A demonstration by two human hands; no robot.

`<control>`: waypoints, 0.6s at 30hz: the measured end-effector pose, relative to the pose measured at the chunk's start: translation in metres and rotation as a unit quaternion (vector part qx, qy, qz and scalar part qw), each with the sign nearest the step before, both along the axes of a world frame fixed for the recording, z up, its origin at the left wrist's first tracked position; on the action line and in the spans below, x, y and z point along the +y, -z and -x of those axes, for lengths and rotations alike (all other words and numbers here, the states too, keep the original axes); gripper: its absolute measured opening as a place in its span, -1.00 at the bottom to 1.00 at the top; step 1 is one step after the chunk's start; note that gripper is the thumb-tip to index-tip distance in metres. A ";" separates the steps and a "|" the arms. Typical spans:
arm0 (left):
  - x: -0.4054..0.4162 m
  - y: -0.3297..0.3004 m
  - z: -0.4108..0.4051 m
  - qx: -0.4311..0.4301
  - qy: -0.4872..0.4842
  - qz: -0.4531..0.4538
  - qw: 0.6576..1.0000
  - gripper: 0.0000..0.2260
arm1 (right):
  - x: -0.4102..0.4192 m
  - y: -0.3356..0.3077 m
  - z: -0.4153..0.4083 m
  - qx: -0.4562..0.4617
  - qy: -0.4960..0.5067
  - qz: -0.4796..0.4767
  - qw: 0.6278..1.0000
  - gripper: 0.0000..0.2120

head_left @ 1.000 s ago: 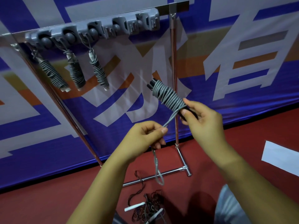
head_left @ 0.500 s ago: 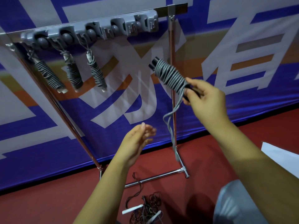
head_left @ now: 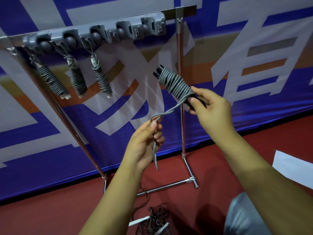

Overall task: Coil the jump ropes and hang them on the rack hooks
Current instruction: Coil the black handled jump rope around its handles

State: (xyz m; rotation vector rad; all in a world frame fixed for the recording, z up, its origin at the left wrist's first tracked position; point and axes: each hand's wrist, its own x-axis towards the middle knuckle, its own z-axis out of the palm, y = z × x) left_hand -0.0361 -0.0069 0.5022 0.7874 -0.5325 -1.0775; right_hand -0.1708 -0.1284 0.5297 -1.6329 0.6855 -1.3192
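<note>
My right hand (head_left: 210, 107) grips the lower end of a grey jump rope (head_left: 176, 83) coiled tightly around its black handles, held tilted up to the left in front of the rack's right post. A loose doubled tail of that rope runs down-left to my left hand (head_left: 145, 143), which pinches it between thumb and fingers; the tail's end hangs below the hand. Three coiled grey ropes (head_left: 77, 77) hang from the left hooks of the grey hook strip (head_left: 105, 34) on the rack's top bar. The strip's right hooks are empty.
A tangled dark jump rope with white handles (head_left: 152, 221) lies on the red floor by the rack's chrome base bar (head_left: 166, 185). A blue, white and orange banner fills the wall behind. A white sheet (head_left: 294, 168) lies on the floor at right.
My left hand, open and off the rope half a second ago, has risen and taken hold of the hanging tail again. My right hand lowered the coil slightly.
</note>
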 end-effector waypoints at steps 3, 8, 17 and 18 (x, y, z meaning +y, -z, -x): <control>0.001 -0.003 -0.002 0.013 0.012 0.003 1.000 -0.89 | -0.005 0.007 0.000 -0.007 0.001 -0.029 1.000 -0.69; 0.005 -0.008 -0.002 -0.078 -0.008 -0.010 0.997 -0.84 | -0.022 0.021 0.000 0.010 0.004 -0.087 0.996 -0.70; 0.014 -0.015 -0.008 -0.348 0.107 0.027 0.931 -0.76 | -0.037 0.036 -0.011 0.046 -0.014 -0.142 0.989 -0.74; 0.015 -0.015 -0.009 -0.394 0.109 -0.007 0.912 -0.77 | -0.037 0.034 -0.010 0.040 -0.012 -0.148 0.988 -0.74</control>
